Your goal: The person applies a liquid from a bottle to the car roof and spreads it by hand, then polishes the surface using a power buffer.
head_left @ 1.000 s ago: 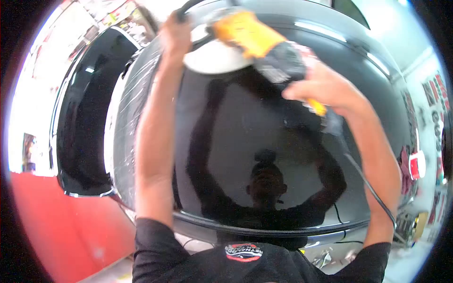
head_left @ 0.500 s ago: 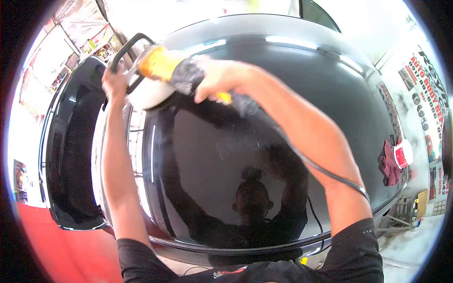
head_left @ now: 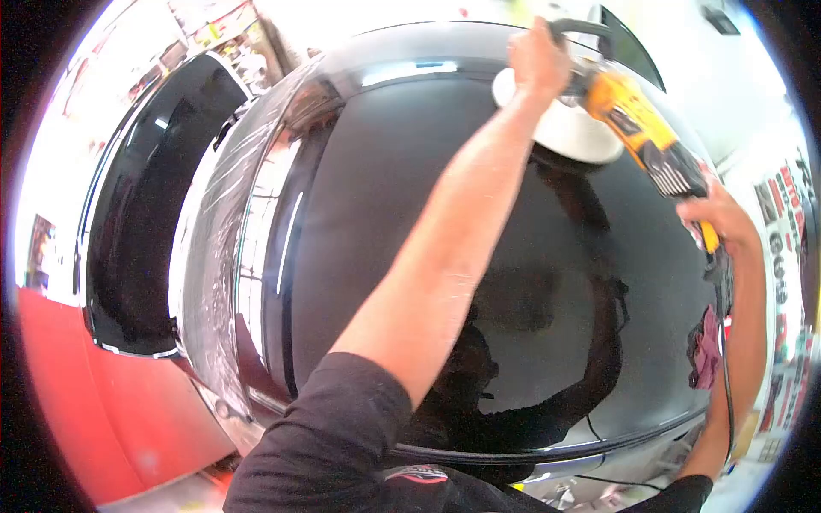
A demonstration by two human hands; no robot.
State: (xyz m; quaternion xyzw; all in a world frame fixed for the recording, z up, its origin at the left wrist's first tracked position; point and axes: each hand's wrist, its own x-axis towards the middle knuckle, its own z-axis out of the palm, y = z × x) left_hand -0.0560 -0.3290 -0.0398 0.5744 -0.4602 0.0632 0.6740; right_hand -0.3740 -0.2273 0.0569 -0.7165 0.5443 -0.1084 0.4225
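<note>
A yellow and black power polisher lies over the far right of a glossy black car panel. Its round white pad is against or just above the surface. My left hand is closed on the black loop handle at the polisher's head. Around the rear grip, my right hand is wrapped, near the yellow end. A black cord runs down from the tool along my right forearm. The panel mirrors my head and arms.
Clear plastic film covers the panel's left side. Beyond it stands another black glossy part above a red surface. A maroon cloth lies at the right edge. A lettered banner hangs at right.
Both hands and the polisher have swept from the far left of the panel to the far right. My left arm now crosses the panel, and the view has shifted.
</note>
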